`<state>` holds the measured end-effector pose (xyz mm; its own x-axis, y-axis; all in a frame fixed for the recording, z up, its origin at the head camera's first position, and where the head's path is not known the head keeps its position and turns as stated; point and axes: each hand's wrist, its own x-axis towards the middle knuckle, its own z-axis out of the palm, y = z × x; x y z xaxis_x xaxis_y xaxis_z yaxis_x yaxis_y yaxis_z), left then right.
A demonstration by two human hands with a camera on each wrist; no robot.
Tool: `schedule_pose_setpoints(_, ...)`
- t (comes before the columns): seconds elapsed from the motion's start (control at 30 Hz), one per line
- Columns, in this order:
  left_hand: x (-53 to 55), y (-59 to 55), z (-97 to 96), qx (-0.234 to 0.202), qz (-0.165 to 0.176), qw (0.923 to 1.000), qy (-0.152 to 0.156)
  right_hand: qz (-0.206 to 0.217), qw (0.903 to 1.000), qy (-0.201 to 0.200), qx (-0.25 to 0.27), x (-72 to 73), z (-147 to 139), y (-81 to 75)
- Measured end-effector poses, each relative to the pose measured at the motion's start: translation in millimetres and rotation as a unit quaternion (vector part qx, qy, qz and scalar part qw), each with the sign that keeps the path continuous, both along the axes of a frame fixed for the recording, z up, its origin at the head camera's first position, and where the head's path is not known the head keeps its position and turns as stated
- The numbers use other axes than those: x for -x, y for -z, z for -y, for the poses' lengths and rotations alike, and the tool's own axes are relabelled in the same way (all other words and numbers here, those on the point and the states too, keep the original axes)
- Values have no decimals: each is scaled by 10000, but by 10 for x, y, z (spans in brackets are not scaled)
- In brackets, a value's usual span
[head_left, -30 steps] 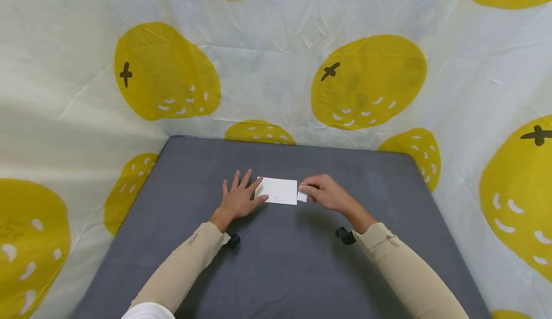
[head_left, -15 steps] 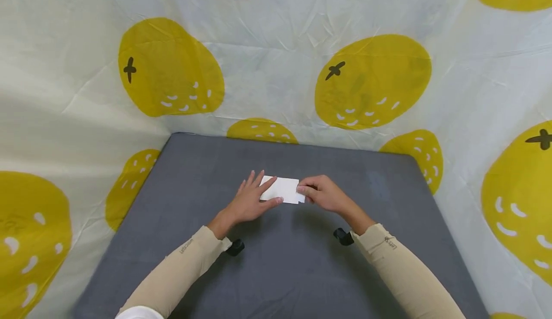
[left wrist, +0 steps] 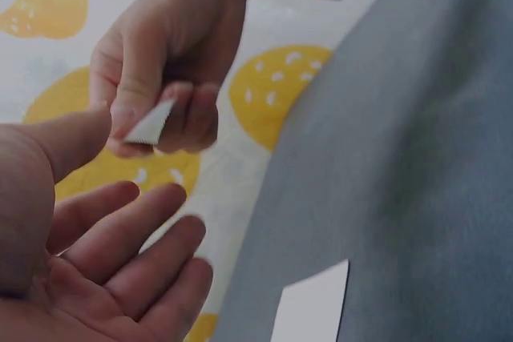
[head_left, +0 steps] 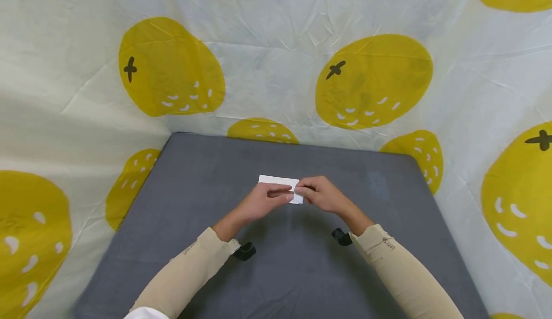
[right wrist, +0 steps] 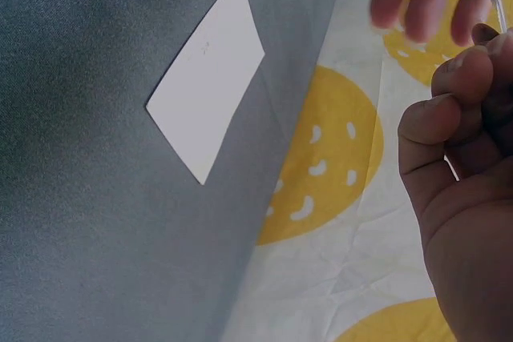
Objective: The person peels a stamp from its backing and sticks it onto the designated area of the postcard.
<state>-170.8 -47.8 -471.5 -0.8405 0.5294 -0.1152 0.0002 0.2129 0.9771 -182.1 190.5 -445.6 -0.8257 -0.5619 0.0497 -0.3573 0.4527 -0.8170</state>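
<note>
Left hand [head_left: 260, 201] shifted rightward since half a second ago, from over the card's left half to just beside the right hand [head_left: 324, 196]; the latter has hardly moved. Its thumb and forefinger pinch a white slip [left wrist: 152, 124], one corner of which juts toward the left hand. The left hand is loosely extended, thumb parted from the fingers, holding nothing. Key relation: the slip lies just right of the left fingertips, apart from them in the left wrist view, with the right hand nearer since it grips it. The slip's long axis cannot be told, being partly hidden by the fingers. Below both hands, the white card [right wrist: 207, 78] lies flat on the grey desk [head_left: 215, 165], about midway between the far left and far right corners, its long axis roughly parallel to the far edge. Fruit-print cloth [head_left: 267, 79] hangs behind the desk.
</note>
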Motion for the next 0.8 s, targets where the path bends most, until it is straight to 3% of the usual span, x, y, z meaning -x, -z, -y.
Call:
schedule_pose_setpoints(0.33,-23,-62,-136,-602,493,9956,-513,-105,9998,119,119,-20,21,19)
schedule_pose_setpoints(0.8,-37,-48,-214,-786,817,9908,-733,-209,9996,191,-55,-50,39,26)
